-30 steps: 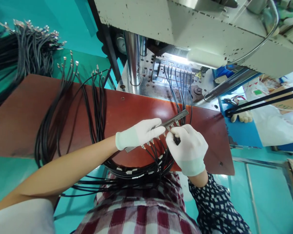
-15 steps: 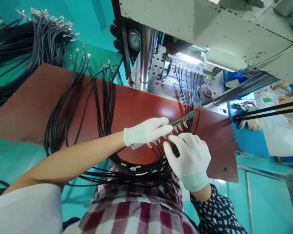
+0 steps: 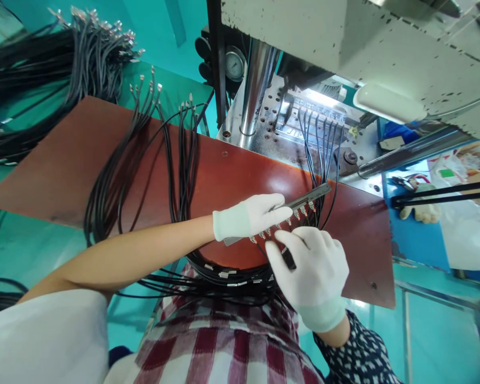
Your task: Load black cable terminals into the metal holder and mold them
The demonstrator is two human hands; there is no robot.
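The right hand point(image 3: 309, 277) draws back to the near side of the metal bar point(image 3: 319, 192), thumb and forefinger parted, any hold unclear; the left hand point(image 3: 256, 216) clasps the bar above the brown board point(image 3: 240, 168), its metal connectors point(image 3: 297, 214) less covered, apparently seated

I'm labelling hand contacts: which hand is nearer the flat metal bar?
The left. The left hand holds the metal bar; the right hand is off it, lower in the picture.
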